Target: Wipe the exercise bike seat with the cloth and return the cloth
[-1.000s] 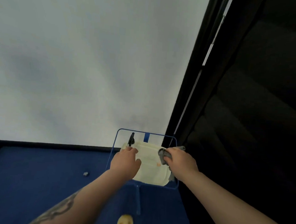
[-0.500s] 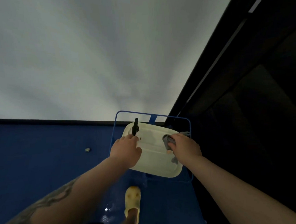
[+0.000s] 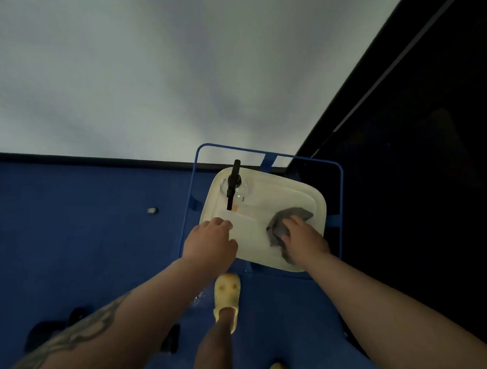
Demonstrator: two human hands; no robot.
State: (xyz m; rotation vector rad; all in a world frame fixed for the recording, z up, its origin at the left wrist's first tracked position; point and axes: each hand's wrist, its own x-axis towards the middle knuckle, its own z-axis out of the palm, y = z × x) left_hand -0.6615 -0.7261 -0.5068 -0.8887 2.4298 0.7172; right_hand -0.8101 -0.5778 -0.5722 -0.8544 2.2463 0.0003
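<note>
Standing right behind them here: the biggest thing in play is the blue-framed cart point(image 3: 340, 189) pushed up near the wall, with a cream tray point(image 3: 264, 242) sitting on top of it. No exercise bike seat anywhere in sight, so I can't say anything about how it looks.

My read is they're either grabbing the cloth to start or dropping it back at the end. Can't tell which from this alone. Either way the next move hangs on the right hand: close up and lift if it's a pickup, or flatten out and pull away if it's the return.

The left hand point(image 3: 211, 243) is at the tray's near left edge, fingers curled loosely, looks like it's steadying the tray rather than carrying anything. The right hand point(image 3: 304, 241) is pressed down on the grey cloth point(image 3: 285, 223), fingers partly spread over it. Whether it's actually pinching the fabric or just resting on it, I can't tell.

The cloth is bunched up on the tray's right side, closer to the near edge.

Count, big to small: one cart, one tray, two hands, two yellow clogs point(image 3: 226, 293) on the blue floor, one cloth, one clear spray bottle point(image 3: 238, 189) with a black trigger head in the tray's far left corner.
</note>
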